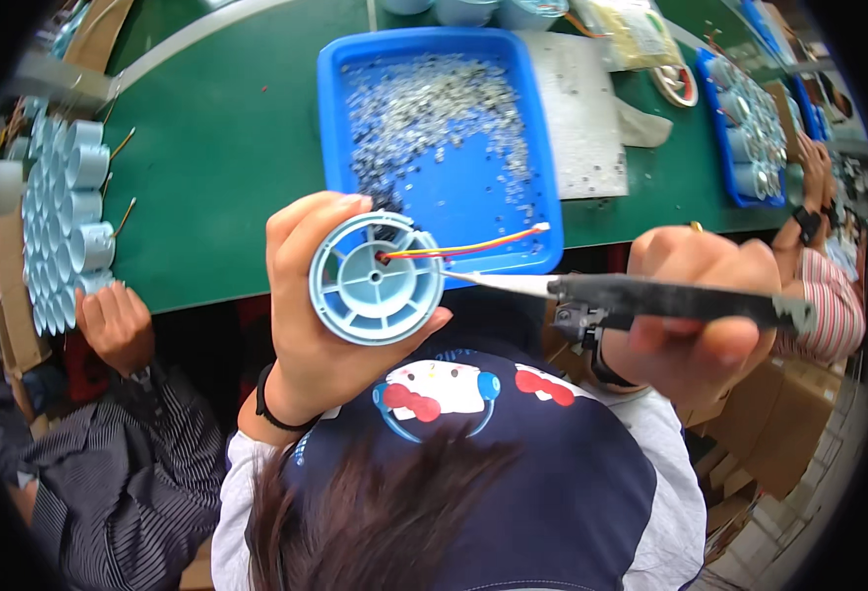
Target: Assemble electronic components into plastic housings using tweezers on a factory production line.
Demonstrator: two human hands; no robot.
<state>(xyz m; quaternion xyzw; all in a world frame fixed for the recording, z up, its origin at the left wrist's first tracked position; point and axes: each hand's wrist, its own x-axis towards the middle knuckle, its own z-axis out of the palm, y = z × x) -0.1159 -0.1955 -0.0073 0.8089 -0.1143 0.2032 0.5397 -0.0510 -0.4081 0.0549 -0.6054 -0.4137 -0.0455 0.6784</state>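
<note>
My left hand (291,305) is wrapped round a light blue round plastic housing (343,297), its spoked inside facing up. Red and yellow wires (478,244) come out near its middle and end in a small white connector (539,228). My right hand (695,261) is closed on a long black-handled tool (601,291) with a slim pale pointed tip; its exact kind is unclear. That tip reaches the right rim of the housing, though contact cannot be made out. Beyond the housing lies a blue tray (330,108) with many small shiny and dark parts.
A green table (207,177) runs across. Several light blue cups (81,207) stand at left near a person's hand (119,325). A whitish sheet (577,118), plastic bag (631,30) and tape roll (677,87) lie right of the tray. Another person's hands (816,172) are beside a filled blue tray (719,128).
</note>
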